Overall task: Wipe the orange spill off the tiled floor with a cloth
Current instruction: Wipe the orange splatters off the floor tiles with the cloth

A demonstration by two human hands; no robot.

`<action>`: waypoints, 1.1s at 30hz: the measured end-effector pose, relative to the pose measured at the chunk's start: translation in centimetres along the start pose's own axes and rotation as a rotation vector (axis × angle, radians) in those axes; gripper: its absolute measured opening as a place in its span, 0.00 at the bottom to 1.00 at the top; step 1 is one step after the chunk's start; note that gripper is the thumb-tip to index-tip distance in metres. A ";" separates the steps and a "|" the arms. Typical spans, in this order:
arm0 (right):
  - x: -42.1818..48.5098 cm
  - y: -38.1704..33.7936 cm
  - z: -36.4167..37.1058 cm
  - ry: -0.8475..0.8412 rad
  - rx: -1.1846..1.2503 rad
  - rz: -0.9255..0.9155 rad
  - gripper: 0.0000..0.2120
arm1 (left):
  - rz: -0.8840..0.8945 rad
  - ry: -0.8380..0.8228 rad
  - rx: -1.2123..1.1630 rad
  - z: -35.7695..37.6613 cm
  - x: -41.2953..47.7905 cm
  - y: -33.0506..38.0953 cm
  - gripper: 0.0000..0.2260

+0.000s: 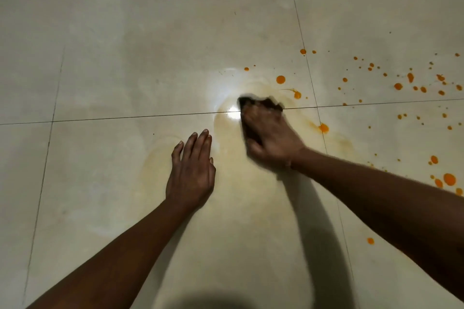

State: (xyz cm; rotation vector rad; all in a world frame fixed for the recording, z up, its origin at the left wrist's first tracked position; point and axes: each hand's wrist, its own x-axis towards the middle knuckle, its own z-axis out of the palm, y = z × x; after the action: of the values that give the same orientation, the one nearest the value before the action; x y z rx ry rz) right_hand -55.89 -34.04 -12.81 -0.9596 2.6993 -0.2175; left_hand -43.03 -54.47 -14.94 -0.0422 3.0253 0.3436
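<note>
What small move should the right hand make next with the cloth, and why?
Probably slide the cloth a little to the right, over the nearest drop. The right hand grips the cloth on a stretch that shows only a pale smear, while bright orange drops lie untouched just beside it. The left hand rests flat on the floor.

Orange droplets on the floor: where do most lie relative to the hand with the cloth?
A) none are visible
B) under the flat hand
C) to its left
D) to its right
D: the orange droplets scatter right of the right hand and its dark cloth; near the left hand only a pale smear shows.
</note>
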 end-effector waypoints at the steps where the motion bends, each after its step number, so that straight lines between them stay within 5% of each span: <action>1: 2.2 0.4 -0.9 0.027 0.021 0.156 0.35 | -0.001 0.001 0.004 0.1 0.0 -0.1 0.24; 3: 6.3 -1.4 -1.3 0.046 0.023 0.206 0.36 | 0.008 0.005 0.002 0.3 -0.1 -0.2 0.24; 6: 9.7 -3.9 -0.9 -0.062 -0.078 -0.136 0.34 | 0.015 0.020 -0.007 0.4 0.1 -0.3 0.24; 7: 10.3 -2.9 -1.4 -0.039 -0.097 -0.126 0.35 | 0.015 0.017 -0.009 0.3 0.1 -0.2 0.24; 10: 9.8 1.4 -2.7 0.091 -0.011 0.331 0.35 | 0.004 0.015 -0.002 0.3 0.1 -0.2 0.24; 12: 6.0 1.5 -1.9 0.124 0.001 0.398 0.34 | 0.006 0.002 0.004 0.2 0.1 -0.1 0.24; 17: 5.7 -3.4 0.1 0.015 -0.033 -0.064 0.34 | 0.003 -0.028 0.012 0.0 0.2 0.0 0.25; 20: 8.6 0.6 -2.1 0.096 -0.009 0.262 0.33 | -0.009 -0.013 0.012 0.4 0.2 -0.3 0.24; 23: 1.1 3.7 -1.5 0.193 0.017 0.625 0.33 | 0.001 -0.013 0.010 0.4 0.3 -0.1 0.24; 26: -4.3 -2.2 2.0 0.156 0.051 0.388 0.36 | -0.006 -0.030 0.004 -0.2 0.1 0.1 0.24; 29: 1.2 -3.4 1.0 0.085 0.013 0.069 0.35 | 0.010 -0.002 0.004 0.0 0.1 -0.1 0.24; 33: 1.4 4.4 -0.8 0.223 0.039 0.645 0.32 | 0.019 0.034 0.005 1.0 0.3 -0.5 0.24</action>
State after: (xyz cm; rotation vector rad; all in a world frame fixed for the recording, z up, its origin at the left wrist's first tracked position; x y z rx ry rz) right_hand -59.79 -31.53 -13.33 -0.0208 3.0220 -0.2497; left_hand -43.18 -54.73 -16.08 -0.0197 3.0617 0.3407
